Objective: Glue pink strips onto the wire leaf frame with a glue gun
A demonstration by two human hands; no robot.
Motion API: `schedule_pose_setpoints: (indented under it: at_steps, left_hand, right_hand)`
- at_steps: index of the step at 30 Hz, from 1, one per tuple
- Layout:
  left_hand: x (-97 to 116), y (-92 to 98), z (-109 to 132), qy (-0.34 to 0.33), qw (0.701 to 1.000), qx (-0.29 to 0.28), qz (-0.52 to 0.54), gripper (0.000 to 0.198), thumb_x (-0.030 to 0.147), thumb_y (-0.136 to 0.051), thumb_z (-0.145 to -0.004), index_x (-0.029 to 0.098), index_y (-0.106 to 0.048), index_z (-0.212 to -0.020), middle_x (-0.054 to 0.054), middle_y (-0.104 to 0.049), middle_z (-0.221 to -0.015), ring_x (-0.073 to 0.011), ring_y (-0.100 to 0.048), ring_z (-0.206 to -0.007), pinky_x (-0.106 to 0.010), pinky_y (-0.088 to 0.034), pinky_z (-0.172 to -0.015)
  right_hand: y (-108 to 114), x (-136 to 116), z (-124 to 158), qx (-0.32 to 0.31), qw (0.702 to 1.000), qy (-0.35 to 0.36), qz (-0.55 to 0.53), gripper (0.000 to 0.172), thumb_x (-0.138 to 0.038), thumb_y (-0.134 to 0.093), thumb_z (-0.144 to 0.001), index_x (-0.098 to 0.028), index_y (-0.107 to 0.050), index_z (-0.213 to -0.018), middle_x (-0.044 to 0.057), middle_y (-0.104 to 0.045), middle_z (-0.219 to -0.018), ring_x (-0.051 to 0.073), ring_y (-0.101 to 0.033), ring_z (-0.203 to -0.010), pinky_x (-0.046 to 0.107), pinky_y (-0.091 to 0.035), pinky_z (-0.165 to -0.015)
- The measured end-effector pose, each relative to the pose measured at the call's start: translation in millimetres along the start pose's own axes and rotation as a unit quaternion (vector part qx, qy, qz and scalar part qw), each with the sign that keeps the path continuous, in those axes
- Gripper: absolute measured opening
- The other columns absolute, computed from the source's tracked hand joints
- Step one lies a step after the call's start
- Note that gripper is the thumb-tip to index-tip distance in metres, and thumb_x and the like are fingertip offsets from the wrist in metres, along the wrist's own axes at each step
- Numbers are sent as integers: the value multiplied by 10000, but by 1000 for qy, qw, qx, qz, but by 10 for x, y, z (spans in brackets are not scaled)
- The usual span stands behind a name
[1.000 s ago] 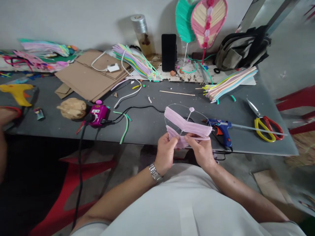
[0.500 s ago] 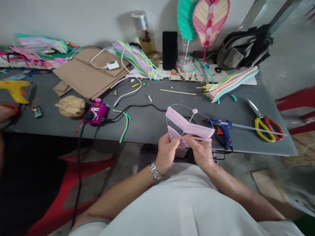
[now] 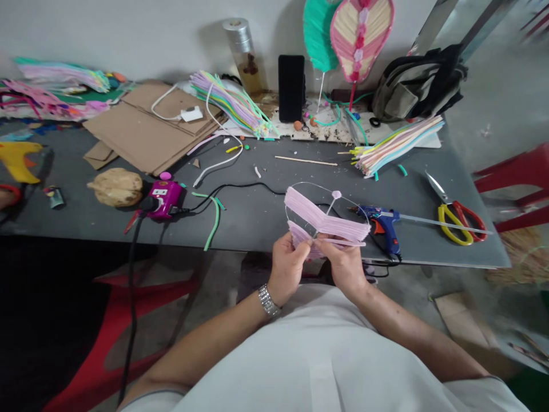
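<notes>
Both hands are on a wire hoop with pale pink pipe cleaners (image 3: 348,229) laid in V-shaped rows, held over the table's front edge. A bare stretch of wire and a small pink knob (image 3: 337,195) show at its far end. My left hand (image 3: 288,258) pinches the near left part, thumb on top. My right hand (image 3: 344,261) grips the near right part, its thumb close to the left thumb at the centre stem. The fingers underneath are hidden. Just right of the hoop lies a blue glue gun (image 3: 387,226) with a long clear glue stick.
Scissors (image 3: 455,214) lie at the right. Bundles of pipe cleaners (image 3: 398,144), a phone (image 3: 291,88), a bottle (image 3: 245,57) and finished leaf-shaped fans (image 3: 362,37) stand behind. A purple power socket (image 3: 165,198) with black cables, cardboard (image 3: 150,129) and another person's hand (image 3: 6,197) are left.
The whole view has shifted slightly, so things appear a little further left. My right thumb has moved slightly toward my left thumb. Both hands keep hold of the pink piece.
</notes>
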State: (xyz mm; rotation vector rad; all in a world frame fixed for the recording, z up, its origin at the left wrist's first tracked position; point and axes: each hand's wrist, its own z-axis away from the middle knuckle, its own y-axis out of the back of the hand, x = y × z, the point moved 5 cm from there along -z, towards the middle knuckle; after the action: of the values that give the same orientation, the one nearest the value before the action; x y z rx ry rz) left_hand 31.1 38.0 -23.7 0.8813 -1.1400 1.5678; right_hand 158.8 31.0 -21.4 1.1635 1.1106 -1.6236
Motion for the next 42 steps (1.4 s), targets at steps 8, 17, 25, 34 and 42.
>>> schedule_pose_setpoints:
  at_steps: [8,17,25,34,42]
  left_hand:
    - [-46,1,-3,4,1000,-4,27,241,369,-764,-760,181,-619,-719,40,-572,-638,-101,-468,-573,-225,-404,-558]
    - [40,0,-28,26,997,-15,74,335,452,-831,-738,172,-654,-789,29,-608,-675,-104,-495,-583,-222,-431,-544]
    - [39,-27,-44,44,992,-36,115,313,472,-768,-779,180,-657,-811,15,-609,-690,-124,-512,-591,-236,-425,-512]
    - [140,115,-59,11,994,-1,108,356,394,-824,-784,187,-660,-1022,-3,-714,-864,-131,-646,-757,-261,-535,-741]
    - [139,50,-89,122,979,-27,161,392,414,-910,-643,133,-696,-813,-4,-669,-739,-120,-599,-673,-237,-479,-637]
  right_hand:
    - [-1,23,-6,-25,999,-8,-25,202,-342,-802,-741,-222,-642,-714,-10,-652,-727,173,-579,-690,317,-522,-723]
    - [24,-55,-13,-51,999,19,-2,213,-408,-794,-799,-202,-740,-792,10,-717,-748,169,-621,-675,303,-533,-698]
    - [113,-51,-42,-21,997,26,69,265,-438,-818,-779,-183,-773,-833,34,-763,-797,163,-653,-696,281,-526,-701]
    - [195,-308,-82,-30,981,84,174,247,-427,-784,-835,-188,-806,-893,39,-770,-812,160,-623,-677,280,-482,-686]
    - [37,-341,-191,-114,988,9,104,330,-491,-833,-757,-176,-757,-822,4,-670,-666,103,-467,-543,240,-374,-511]
